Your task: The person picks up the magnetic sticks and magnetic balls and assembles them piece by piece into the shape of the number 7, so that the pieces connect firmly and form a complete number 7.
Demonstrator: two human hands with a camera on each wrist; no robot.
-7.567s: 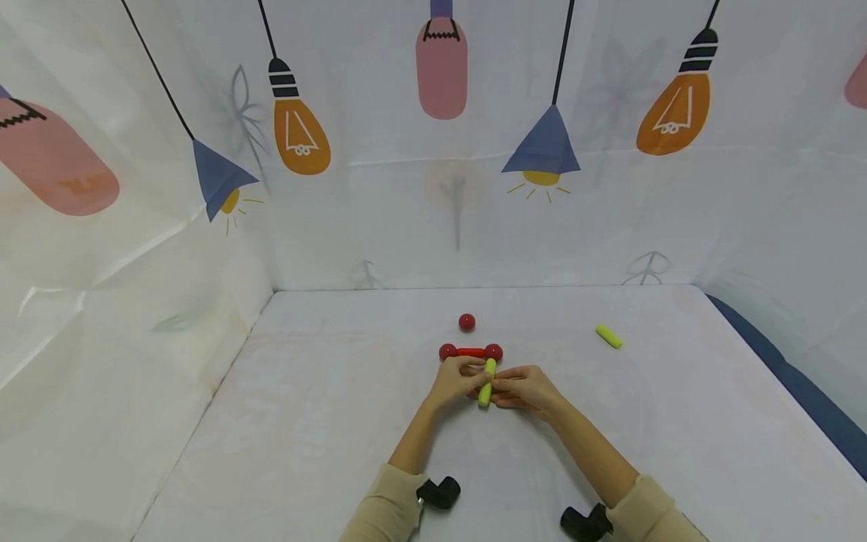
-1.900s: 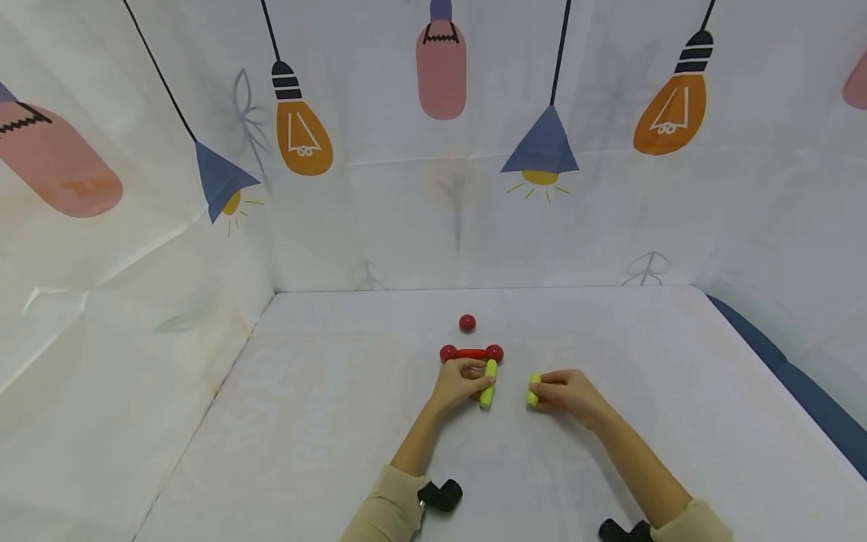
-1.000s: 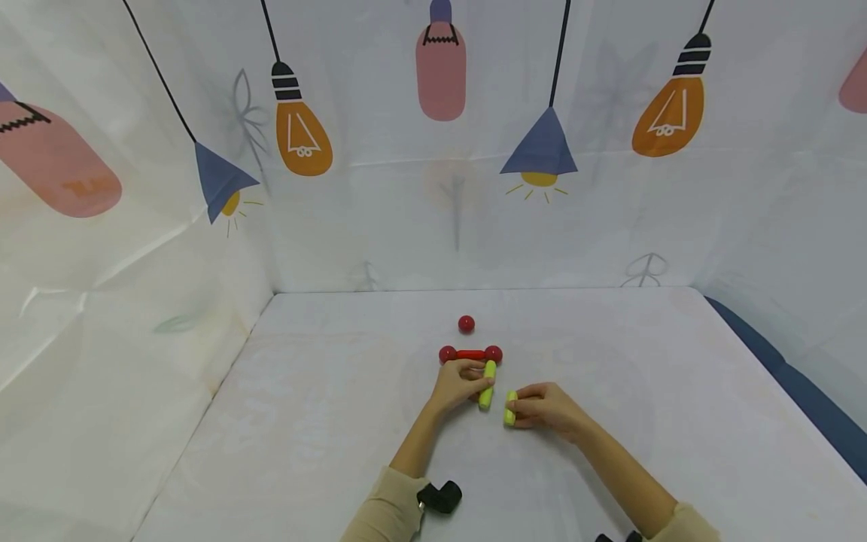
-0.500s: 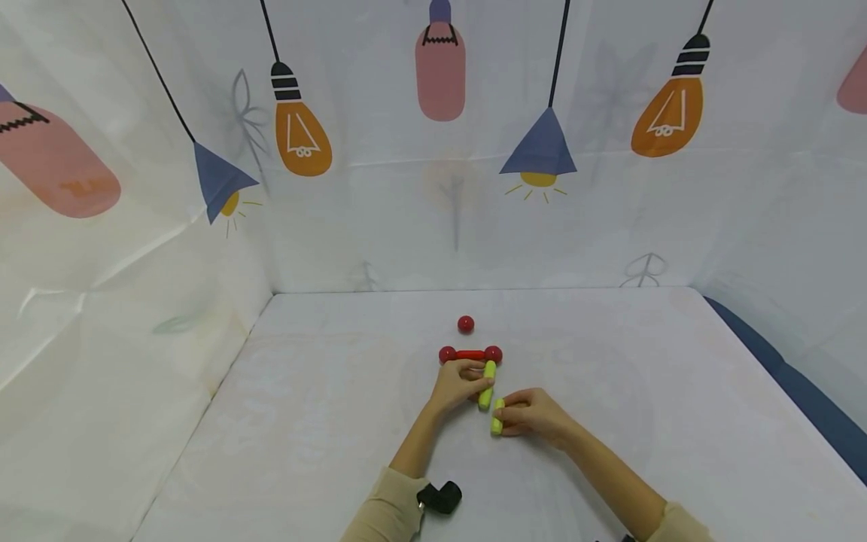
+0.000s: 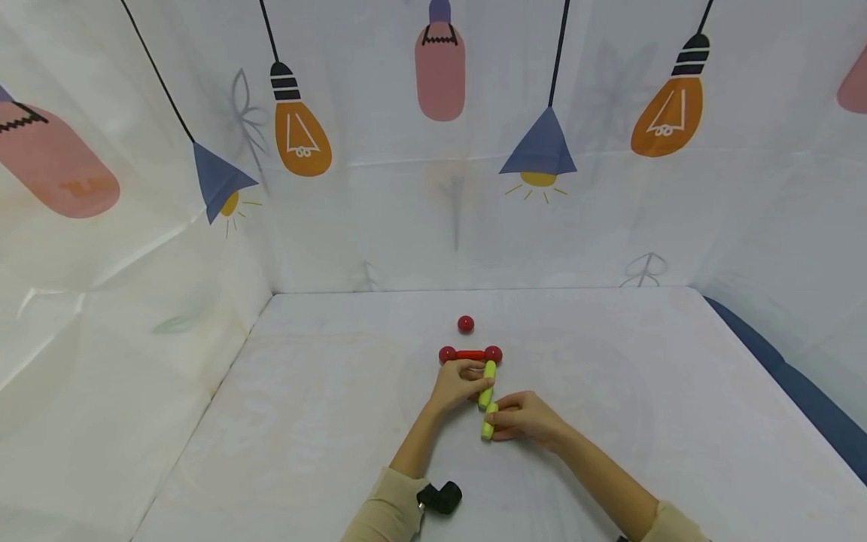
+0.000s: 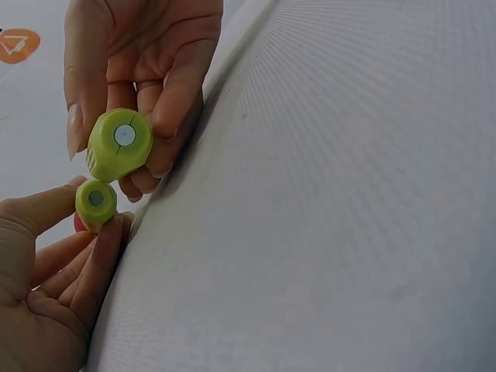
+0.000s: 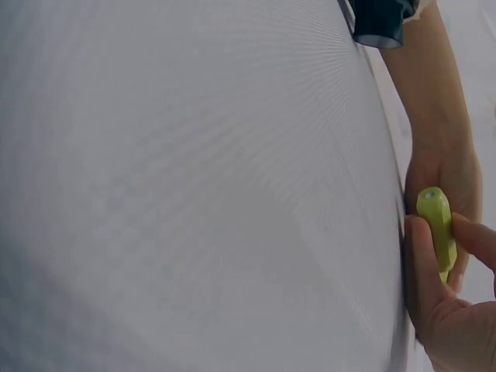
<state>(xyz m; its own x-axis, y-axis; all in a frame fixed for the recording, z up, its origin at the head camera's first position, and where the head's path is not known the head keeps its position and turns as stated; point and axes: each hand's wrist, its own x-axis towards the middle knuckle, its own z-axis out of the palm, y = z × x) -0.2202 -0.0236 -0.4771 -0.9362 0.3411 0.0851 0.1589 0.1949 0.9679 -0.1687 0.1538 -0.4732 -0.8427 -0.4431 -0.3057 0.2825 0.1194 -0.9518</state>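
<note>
My left hand [image 5: 457,385] pinches a yellow-green magnetic stick [image 5: 488,371] between thumb and fingers. Its far end is at the right red ball [image 5: 493,354]. A red stick [image 5: 470,354] joins that ball to the left red ball [image 5: 447,354], just beyond my left fingers. My right hand [image 5: 531,419] pinches a second yellow-green magnetic stick [image 5: 487,432] at the near end of the first. In the left wrist view, a round pale disc shows in the end of the right hand's stick [image 6: 125,135]. Whether the two sticks touch, I cannot tell.
A single red ball [image 5: 465,324] lies on the white table [image 5: 339,421], beyond the joined pieces. A printed white sheet [image 5: 379,218] hangs behind the table and on both sides. Black wrist devices sit at the cuffs; the left one [image 5: 440,497] shows plainly.
My right hand let go of the first stick, took the second from the table's far right and brought it leftward and nearer to me, up to the first stick's end. My left hand stayed.
</note>
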